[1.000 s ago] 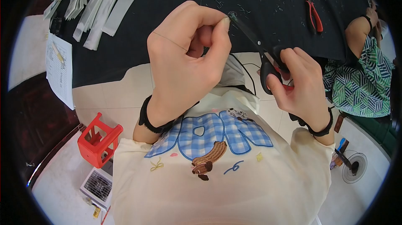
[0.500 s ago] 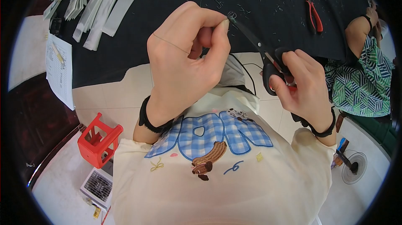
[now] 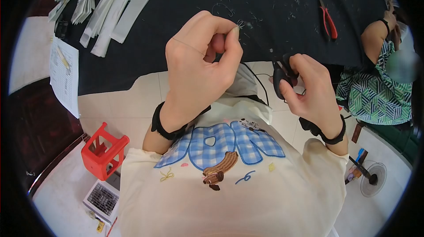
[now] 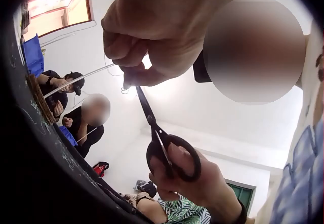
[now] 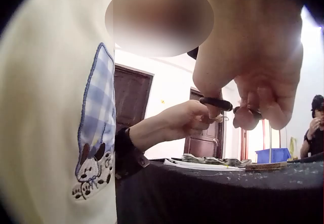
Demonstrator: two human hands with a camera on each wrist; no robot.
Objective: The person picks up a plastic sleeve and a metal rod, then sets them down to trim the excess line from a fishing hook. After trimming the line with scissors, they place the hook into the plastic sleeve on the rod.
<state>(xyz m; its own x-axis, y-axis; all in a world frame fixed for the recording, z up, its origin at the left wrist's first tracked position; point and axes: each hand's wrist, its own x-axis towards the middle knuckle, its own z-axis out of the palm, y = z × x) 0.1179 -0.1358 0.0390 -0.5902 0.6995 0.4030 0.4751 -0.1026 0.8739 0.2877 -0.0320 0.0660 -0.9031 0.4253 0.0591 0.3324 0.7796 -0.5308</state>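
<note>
In the head view my left hand [image 3: 201, 56] pinches a thin line between thumb and forefinger. The line also runs across the back of that hand, and a small curled tangle [image 3: 240, 24] sticks out past the fingertips. My right hand [image 3: 311, 84] grips black-handled scissors [image 3: 280, 78], fingers and thumb in the loops. Their dark blades barely stand out against the black cloth. From the left wrist, the scissors [image 4: 150, 120] point up at the left fingertips, the tip close below the pinch. The right wrist view shows the handle loops [image 5: 216, 103] round the right fingers.
Black cloth [image 3: 185, 14] covers the table, scattered with short thread-like clippings. Red-handled pliers [image 3: 327, 20] lie at right, pale strips [image 3: 132, 12] and packets [image 3: 84, 5] at left. A paper sheet [image 3: 64, 78] hangs at the left edge. Another person [image 3: 375, 78] sits at right; a red stool [image 3: 104, 153] stands below left.
The head view has shifted slightly. My left hand sits a little lower, still pinching the line. The scissors have tilted, so their blades show less than before.
</note>
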